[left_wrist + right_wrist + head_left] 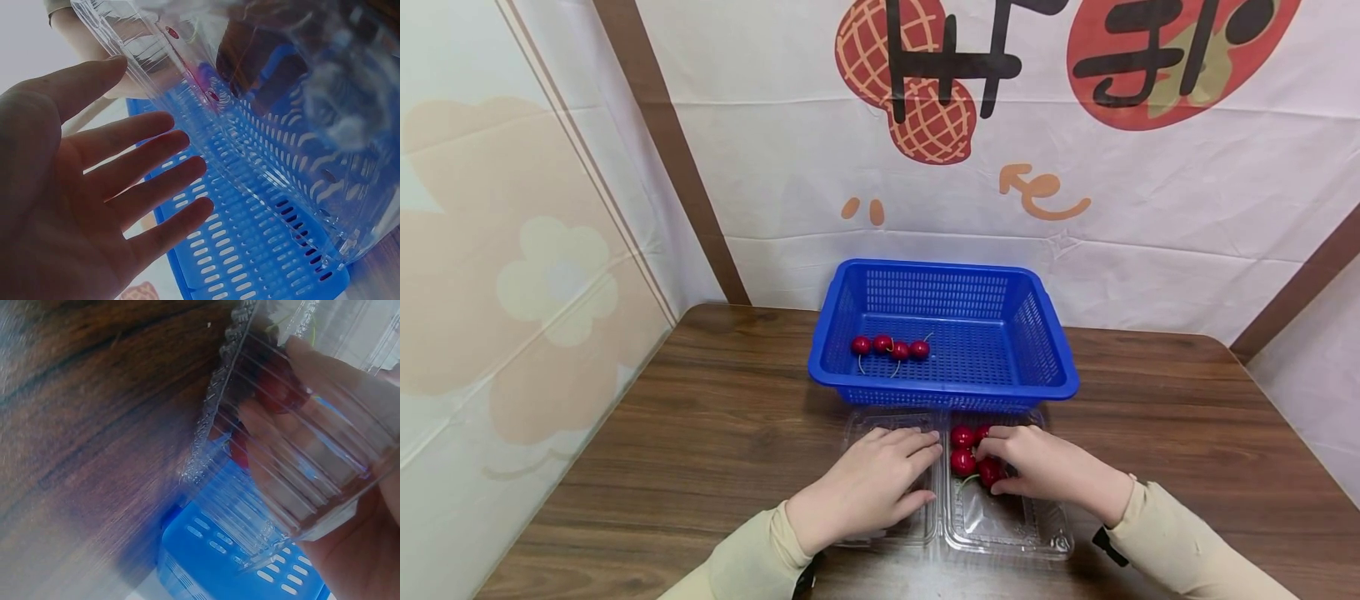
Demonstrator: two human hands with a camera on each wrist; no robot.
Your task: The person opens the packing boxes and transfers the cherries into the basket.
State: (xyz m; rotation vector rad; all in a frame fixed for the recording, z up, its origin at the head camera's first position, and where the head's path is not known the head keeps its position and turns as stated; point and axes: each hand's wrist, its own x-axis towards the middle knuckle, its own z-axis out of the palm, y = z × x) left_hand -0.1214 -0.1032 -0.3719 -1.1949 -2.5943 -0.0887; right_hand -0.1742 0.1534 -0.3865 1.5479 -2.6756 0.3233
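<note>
A clear plastic clamshell box lies unfolded on the table, its right half [992, 533] holding several red cherries [962, 462]. My right hand [1048, 467] reaches into that half, thumb and fingers pinching a cherry [992, 473]. Through the clear wall in the right wrist view, the same cherry [281, 387] shows between the fingertips. My left hand [876, 479] lies over the left half [917, 533], its fingers straight and touching the middle fold. Seen from the left wrist, the fingers [150, 169] are spread beside the clear plastic, holding nothing.
Directly behind the box stands a blue perforated basket [943, 390] with several stemmed cherries [899, 350] at its left side. Wooden tabletop [737, 442] extends to both sides. A printed cloth [775, 167] hangs behind the table.
</note>
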